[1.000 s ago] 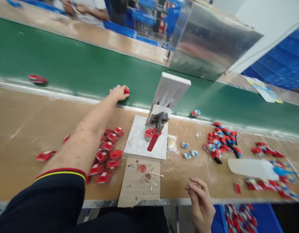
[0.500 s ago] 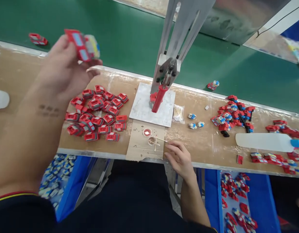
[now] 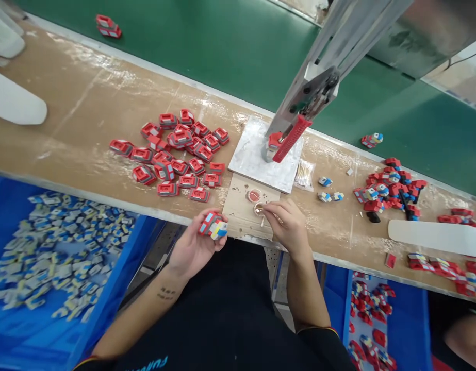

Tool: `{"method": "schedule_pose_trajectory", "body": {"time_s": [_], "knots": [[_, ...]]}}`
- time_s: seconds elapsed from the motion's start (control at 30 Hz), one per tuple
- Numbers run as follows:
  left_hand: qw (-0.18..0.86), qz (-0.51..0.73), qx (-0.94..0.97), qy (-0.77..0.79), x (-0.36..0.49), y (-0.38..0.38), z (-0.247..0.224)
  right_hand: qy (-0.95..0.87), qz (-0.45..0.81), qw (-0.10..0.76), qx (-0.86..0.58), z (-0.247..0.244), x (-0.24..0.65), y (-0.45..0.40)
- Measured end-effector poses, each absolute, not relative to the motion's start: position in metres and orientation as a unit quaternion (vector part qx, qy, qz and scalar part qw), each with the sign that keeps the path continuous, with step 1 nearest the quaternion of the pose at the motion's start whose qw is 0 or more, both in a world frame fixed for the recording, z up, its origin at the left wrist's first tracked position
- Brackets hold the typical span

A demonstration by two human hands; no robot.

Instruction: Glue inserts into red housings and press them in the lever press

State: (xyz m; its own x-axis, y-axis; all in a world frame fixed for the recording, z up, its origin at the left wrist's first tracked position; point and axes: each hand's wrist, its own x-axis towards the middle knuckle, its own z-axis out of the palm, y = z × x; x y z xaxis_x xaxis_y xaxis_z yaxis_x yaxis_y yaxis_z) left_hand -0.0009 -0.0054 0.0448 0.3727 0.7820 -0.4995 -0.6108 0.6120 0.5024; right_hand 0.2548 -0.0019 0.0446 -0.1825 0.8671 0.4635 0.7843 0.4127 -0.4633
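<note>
My left hand (image 3: pixel 193 246) holds a red toy car (image 3: pixel 207 223) with a white, blue and yellow piece (image 3: pixel 219 230) on it, in front of the bench edge. The fingertips of my right hand (image 3: pixel 286 222) pinch a cotton swab whose tip is over a small round dish (image 3: pixel 258 208). Beside that dish sits another one with red content (image 3: pixel 255 195), both on a piece of cardboard (image 3: pixel 238 206). Behind the cardboard, a press with a red handle (image 3: pixel 292 138) stands over a metal plate (image 3: pixel 247 154). A red part (image 3: pixel 275 139) lies under the press.
Red car bodies (image 3: pixel 180 138) are heaped on the left. A bag of swabs (image 3: pixel 305 174), small white-blue pieces (image 3: pixel 325 181) and a pile of red parts (image 3: pixel 392 180) are on the right. Blue bins (image 3: pixel 121 268) stand below the bench. A green belt (image 3: pixel 207 46) runs behind.
My left hand has come down and toward me with the toy car. My right hand has moved to the dishes and closed on a swab. The camera view has shifted.
</note>
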Motion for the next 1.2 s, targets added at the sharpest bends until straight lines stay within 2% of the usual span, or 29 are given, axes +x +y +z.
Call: {"method": "schedule_pose_trajectory", "body": {"time_s": [0.37,0.53,0.67,0.8,1.03,1.2], "knots": [[0.777,0.43,0.291,0.356,0.0,-0.009,0.021,-0.714,0.088,0.42,-0.553,0.035,0.252,-0.005],[0.745,0.477,0.322,0.336,0.004,-0.01,0.008,-0.627,0.124,0.495,-0.588,0.025,0.259,-0.015],[0.779,0.442,0.311,0.319,0.005,-0.005,0.016,-0.561,0.158,0.571,-0.579,0.017,0.26,-0.02],[0.775,0.46,0.318,0.294,0.004,-0.003,0.024,-0.527,0.164,0.615,-0.563,0.014,0.258,-0.021],[0.763,0.463,0.327,0.311,0.003,-0.006,0.022,-0.529,0.166,0.616,-0.559,0.013,0.255,-0.021],[0.705,0.511,0.396,0.292,0.005,-0.009,0.012,-0.527,0.158,0.614,-0.566,0.012,0.255,-0.022]]}}
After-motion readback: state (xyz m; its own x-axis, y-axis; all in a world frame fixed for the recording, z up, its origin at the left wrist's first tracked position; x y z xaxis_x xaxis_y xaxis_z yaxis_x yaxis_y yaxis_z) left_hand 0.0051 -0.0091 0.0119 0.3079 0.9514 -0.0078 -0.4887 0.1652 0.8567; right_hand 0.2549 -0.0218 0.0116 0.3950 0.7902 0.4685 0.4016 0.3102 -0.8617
